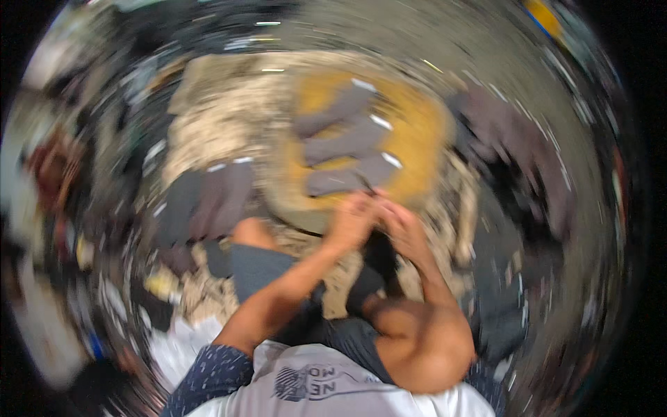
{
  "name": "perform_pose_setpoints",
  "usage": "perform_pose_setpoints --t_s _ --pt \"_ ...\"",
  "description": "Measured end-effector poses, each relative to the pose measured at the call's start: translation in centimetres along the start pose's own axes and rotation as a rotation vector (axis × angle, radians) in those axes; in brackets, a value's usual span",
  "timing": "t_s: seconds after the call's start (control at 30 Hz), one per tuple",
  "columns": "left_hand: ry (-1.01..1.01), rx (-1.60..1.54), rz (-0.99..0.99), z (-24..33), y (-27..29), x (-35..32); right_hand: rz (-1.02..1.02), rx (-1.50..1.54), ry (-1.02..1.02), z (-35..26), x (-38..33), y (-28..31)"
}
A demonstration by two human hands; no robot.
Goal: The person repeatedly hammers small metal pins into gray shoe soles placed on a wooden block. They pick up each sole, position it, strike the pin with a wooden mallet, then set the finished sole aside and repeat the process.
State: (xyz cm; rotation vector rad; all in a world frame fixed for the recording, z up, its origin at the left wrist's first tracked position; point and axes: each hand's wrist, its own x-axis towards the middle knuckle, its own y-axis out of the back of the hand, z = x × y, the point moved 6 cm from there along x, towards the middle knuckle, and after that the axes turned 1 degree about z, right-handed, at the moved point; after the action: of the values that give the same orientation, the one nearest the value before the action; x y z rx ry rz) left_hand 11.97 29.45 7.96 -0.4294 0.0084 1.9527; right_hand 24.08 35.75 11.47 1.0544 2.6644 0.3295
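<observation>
Motion smears the whole picture. My left hand and my right hand meet in front of me, fingers closed and fingertips together. A thin dark thing pokes out at the fingertips; its kind is too blurred to make out. Black cloth lies or hangs just under the hands, and I cannot tell if they grip it. Beyond them, three dark grey sock-like pieces with white ends lie in a row on a rounded yellow board. The nearest piece is right by my fingertips.
More dark sock-like pieces with white ends lie left of the board. A heap of dark cloth spreads at the right. Under the board is a pale, rough sheet. My bent legs frame the near side.
</observation>
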Motion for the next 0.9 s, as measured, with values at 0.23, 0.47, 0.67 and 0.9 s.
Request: perform_pose_setpoints --t_s 0.23,0.47,0.67,0.9 --pt "0.063 0.021 0.070 -1.4 0.6 0.1 0.494 -0.211 -0.071 9.4 -8.6 7.6" --pt "0.053 0.033 0.140 0.1 7.6 3.3 0.764 -0.544 -0.475 18.3 -12.6 15.4" --pt "-0.004 -0.032 0.288 0.8 11.1 3.4 0.617 -0.729 -0.566 17.1 -11.0 9.6" --pt "0.031 0.094 0.230 0.8 9.7 4.8 0.660 0.264 -0.456 20.1 -11.7 10.9"
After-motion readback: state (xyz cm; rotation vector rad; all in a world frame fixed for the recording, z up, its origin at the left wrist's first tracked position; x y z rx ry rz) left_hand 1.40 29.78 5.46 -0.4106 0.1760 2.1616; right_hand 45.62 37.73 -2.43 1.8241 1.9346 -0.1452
